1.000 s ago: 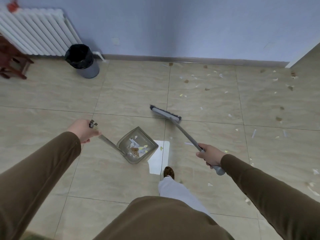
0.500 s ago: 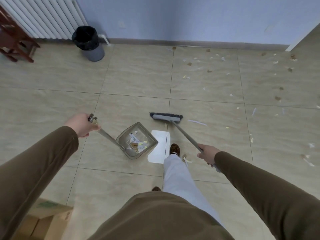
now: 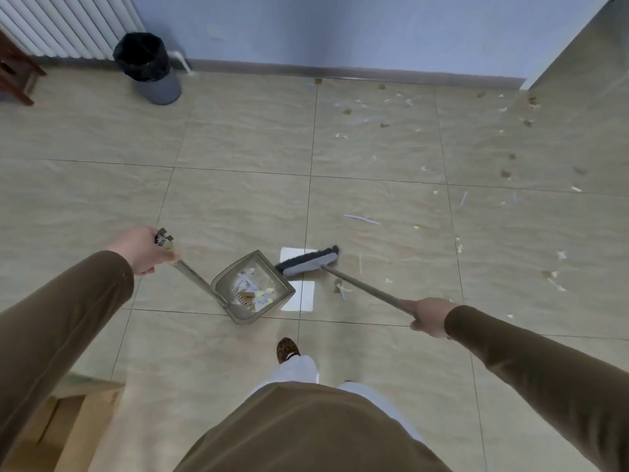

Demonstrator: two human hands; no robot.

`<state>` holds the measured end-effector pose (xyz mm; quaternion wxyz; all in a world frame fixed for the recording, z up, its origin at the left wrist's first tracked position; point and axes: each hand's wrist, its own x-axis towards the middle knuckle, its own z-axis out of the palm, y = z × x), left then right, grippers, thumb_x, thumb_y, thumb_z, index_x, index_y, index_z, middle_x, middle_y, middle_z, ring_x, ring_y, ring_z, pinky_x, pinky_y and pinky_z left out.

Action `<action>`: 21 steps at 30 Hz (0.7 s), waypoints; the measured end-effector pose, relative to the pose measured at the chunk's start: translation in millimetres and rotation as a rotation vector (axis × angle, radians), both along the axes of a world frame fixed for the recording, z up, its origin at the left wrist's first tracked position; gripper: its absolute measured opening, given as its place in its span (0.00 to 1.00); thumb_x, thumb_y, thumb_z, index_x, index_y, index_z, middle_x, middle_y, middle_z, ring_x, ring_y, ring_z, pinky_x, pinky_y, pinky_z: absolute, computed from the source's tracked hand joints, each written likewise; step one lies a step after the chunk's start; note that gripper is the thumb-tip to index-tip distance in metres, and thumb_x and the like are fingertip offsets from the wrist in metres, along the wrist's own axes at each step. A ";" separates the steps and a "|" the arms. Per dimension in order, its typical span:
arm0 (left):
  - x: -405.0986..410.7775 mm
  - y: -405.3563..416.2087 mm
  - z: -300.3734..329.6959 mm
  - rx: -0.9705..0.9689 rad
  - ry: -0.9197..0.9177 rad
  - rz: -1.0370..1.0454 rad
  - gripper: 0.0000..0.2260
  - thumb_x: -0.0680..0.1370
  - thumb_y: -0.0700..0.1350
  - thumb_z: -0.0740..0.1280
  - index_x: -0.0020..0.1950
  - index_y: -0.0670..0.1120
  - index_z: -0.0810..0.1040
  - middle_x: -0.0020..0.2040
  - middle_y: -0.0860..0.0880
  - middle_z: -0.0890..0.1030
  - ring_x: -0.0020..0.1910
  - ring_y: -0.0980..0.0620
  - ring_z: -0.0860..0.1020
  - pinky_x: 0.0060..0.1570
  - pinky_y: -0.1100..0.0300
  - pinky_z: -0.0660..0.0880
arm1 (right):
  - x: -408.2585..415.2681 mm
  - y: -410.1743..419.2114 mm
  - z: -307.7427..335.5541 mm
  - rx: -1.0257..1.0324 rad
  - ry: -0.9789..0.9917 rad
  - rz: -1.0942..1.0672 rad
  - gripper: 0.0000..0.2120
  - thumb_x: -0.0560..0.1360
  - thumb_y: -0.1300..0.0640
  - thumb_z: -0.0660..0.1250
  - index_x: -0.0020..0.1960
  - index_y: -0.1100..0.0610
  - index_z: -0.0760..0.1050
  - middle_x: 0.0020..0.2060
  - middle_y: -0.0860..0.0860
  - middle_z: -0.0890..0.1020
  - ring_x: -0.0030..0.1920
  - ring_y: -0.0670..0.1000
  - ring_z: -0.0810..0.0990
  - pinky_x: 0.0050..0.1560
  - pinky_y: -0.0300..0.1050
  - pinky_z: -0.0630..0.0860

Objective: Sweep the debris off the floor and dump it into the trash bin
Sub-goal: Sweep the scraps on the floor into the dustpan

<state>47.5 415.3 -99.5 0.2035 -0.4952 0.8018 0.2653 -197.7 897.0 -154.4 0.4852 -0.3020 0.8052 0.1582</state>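
Clearly the job is only partly done. Far left, the trash bin (image 3: 149,68) stands by the wall, well apart from the work, so no dumping is under way. Nearer, the left hand (image 3: 143,250) grips the long handle of the dustpan (image 3: 253,289), which sits on the floor and holds a small heap of scraps. Just right of its mouth, the broom (image 3: 308,261) rests its head on a white sheet of paper (image 3: 299,291); the right hand (image 3: 430,316) grips its stick. Further right and far, most of the debris (image 3: 425,158) lies scattered across the tiles, unswept.
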 end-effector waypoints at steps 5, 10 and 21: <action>11.8 45.9 -0.2 -0.011 -0.007 -0.004 0.12 0.74 0.47 0.76 0.51 0.41 0.81 0.42 0.41 0.81 0.35 0.44 0.80 0.40 0.50 0.82 | -18.8 76.0 9.5 -0.005 0.096 0.100 0.29 0.81 0.52 0.62 0.79 0.43 0.56 0.61 0.53 0.80 0.58 0.54 0.80 0.58 0.46 0.75; 21.1 100.6 4.1 -0.007 -0.008 -0.001 0.11 0.75 0.46 0.76 0.50 0.40 0.81 0.41 0.42 0.80 0.35 0.45 0.78 0.37 0.53 0.79 | -22.7 160.4 28.1 -0.153 -0.067 -0.299 0.24 0.81 0.52 0.63 0.72 0.34 0.61 0.43 0.49 0.78 0.30 0.48 0.77 0.32 0.42 0.77; 7.4 196.1 -4.1 -0.037 -0.021 -0.075 0.11 0.75 0.49 0.76 0.48 0.43 0.80 0.38 0.45 0.80 0.33 0.47 0.81 0.37 0.52 0.82 | 12.6 171.5 0.6 -0.428 -0.171 -0.781 0.14 0.82 0.57 0.61 0.67 0.56 0.70 0.36 0.55 0.70 0.27 0.50 0.69 0.22 0.41 0.68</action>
